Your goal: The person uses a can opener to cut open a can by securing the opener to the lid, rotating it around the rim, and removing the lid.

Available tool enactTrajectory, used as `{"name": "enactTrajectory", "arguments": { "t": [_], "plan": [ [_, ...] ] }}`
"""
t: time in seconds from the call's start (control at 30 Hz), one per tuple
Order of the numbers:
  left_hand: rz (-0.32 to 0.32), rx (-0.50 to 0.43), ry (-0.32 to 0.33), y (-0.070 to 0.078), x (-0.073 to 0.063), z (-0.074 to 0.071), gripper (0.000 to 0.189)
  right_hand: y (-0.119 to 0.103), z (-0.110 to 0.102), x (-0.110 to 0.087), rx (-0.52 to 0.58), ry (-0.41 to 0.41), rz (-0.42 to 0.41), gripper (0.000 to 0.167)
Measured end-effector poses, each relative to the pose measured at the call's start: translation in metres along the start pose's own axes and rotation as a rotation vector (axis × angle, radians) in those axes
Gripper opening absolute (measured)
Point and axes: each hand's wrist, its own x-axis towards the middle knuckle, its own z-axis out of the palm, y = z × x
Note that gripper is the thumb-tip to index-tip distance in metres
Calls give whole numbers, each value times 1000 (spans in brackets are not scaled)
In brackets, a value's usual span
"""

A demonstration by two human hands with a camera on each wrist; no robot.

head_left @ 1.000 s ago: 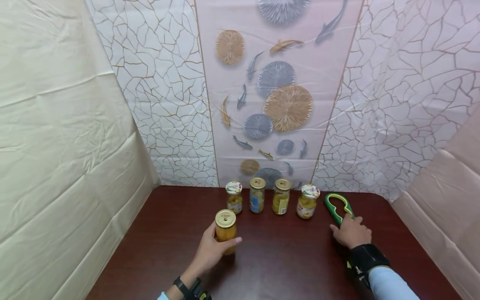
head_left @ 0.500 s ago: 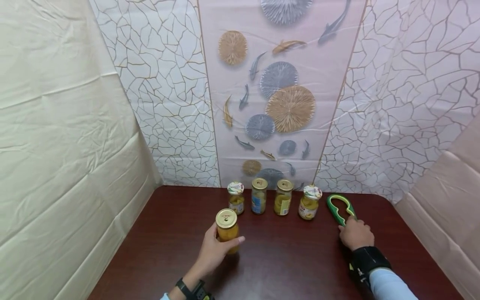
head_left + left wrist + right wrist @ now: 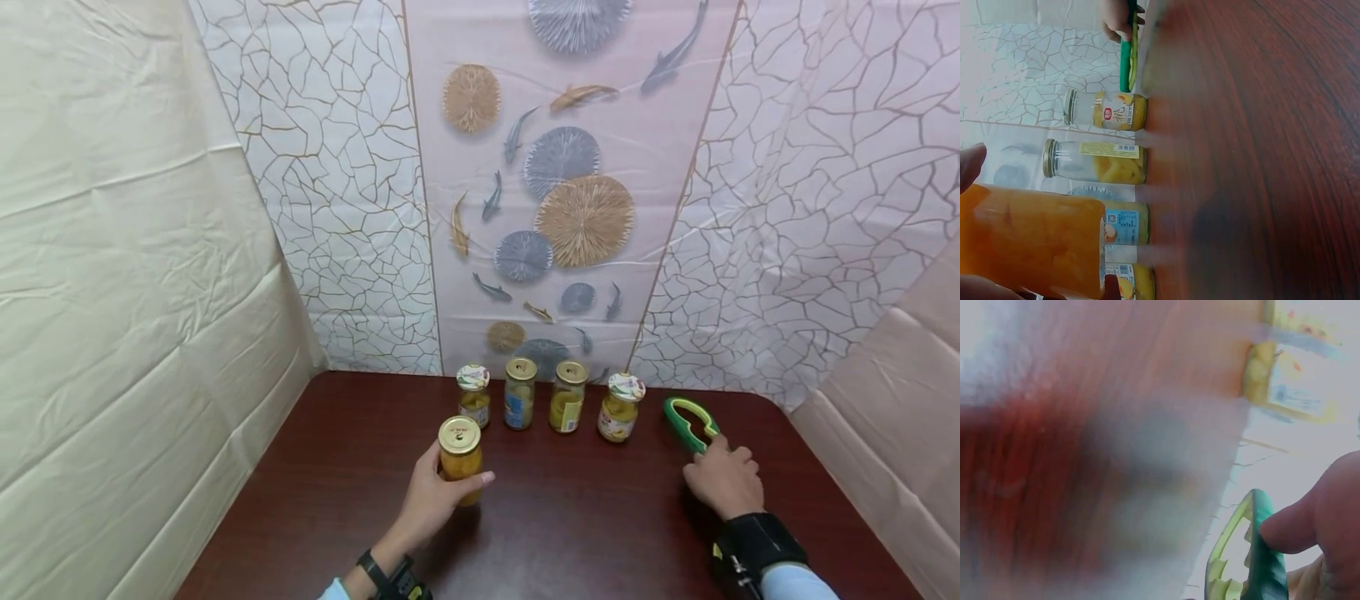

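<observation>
My left hand (image 3: 433,498) grips a glass jar (image 3: 461,467) of orange fruit with a gold lid, thumb and fingers on opposite sides. The jar is upright; in the left wrist view its base (image 3: 1102,250) is raised above the tabletop. At the right, my right hand (image 3: 726,478) grips the handle end of a green jar opener (image 3: 681,423) with a light-green toothed inner edge. In the right wrist view the thumb (image 3: 1291,528) presses on the opener's green side, and the loop is tilted up. Most of the handle is hidden in the hand.
Behind the held jar stand a small jar (image 3: 473,400) with a white patterned lid, a gold-lidded jar (image 3: 519,400) with a blue label, another gold-lidded jar (image 3: 567,402), and a white-lidded jar (image 3: 619,412). Patterned cloth (image 3: 525,192) hangs behind the dark red table (image 3: 570,517).
My right hand closes on the jar opener's handle and shifts slightly right, and the opener turns and tilts up. My left hand keeps the jar, almost unmoved.
</observation>
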Motion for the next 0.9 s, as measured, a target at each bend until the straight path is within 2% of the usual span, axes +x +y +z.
{"name": "enactTrajectory", "arguments": {
  "t": [0.1, 0.2, 0.33, 0.43, 0.5, 0.63, 0.77, 0.9],
  "plan": [
    [12, -12, -1, 1, -1, 3, 80, -3, -7, -8, 8, 46, 10, 66],
    [18, -18, -10, 3, -2, 6, 81, -10, -17, -19, 45, 155, -29, 65],
    [21, -20, -35, 4, -5, 10, 81, -29, -29, -40, 92, 332, -142, 61],
    [22, -22, -55, 3, -7, 13, 81, -52, -36, -60, 106, 425, -245, 59],
    [16, -23, -67, 2, -9, 14, 80, -69, -40, -74, 109, 458, -311, 59],
    [16, -29, -74, 0, -10, 14, 79, -100, -42, -97, 103, 444, -419, 62],
    [14, -26, -65, -1, -11, 16, 79, -117, -40, -108, 71, 372, -450, 69],
    [7, -11, -60, -1, -11, 17, 80, -126, -35, -110, 78, 316, -456, 72]
  ]
}}
